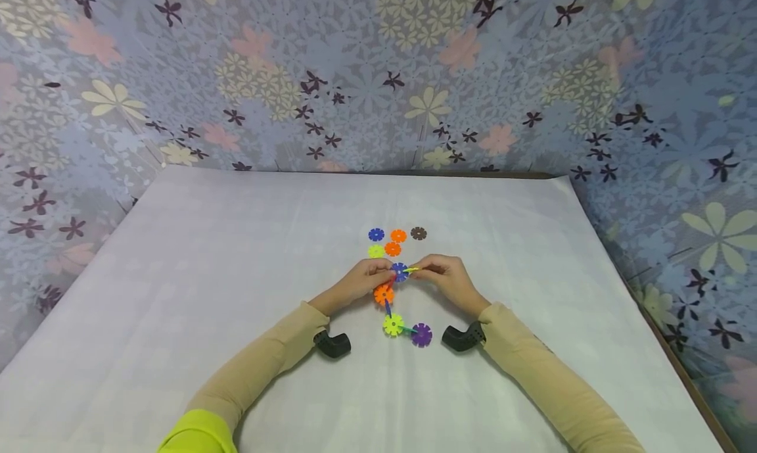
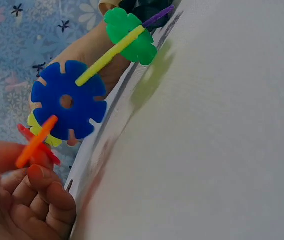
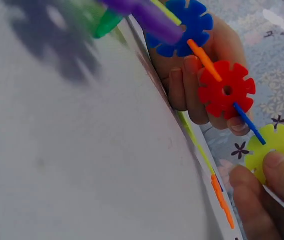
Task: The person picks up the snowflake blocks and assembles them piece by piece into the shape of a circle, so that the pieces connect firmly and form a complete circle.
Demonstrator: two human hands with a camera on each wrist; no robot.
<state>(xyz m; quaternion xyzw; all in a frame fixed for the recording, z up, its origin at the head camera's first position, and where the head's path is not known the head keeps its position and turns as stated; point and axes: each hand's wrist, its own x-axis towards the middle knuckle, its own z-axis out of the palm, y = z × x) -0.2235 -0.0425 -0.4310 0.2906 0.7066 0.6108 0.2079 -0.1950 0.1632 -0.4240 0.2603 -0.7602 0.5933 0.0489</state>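
Observation:
A chain of notched, flower-shaped plastic discs hangs between my hands, slotted edge to edge. My left hand (image 1: 367, 279) pinches it near the red disc (image 3: 227, 90). A blue disc (image 1: 399, 272) joins that red one. On the blue disc's other side, thumb and finger of my right hand (image 1: 446, 279) pinch a yellow disc (image 3: 272, 145), its edge at the blue one. Below the left hand, the chain runs down through an orange disc (image 1: 384, 294), another blue disc (image 2: 67, 100), a yellow disc (image 1: 393, 325) and a green disc (image 2: 130, 37) to a purple disc (image 1: 422, 334).
Beyond the hands, loose discs lie on the white-covered table (image 1: 236, 242): a blue one (image 1: 376, 234), two orange ones (image 1: 399, 236), a brown one (image 1: 418, 233) and a yellow one (image 1: 376, 251). Black wrist devices (image 1: 464, 337) sit at both cuffs. Floral fabric (image 1: 355, 78) stands behind the table.

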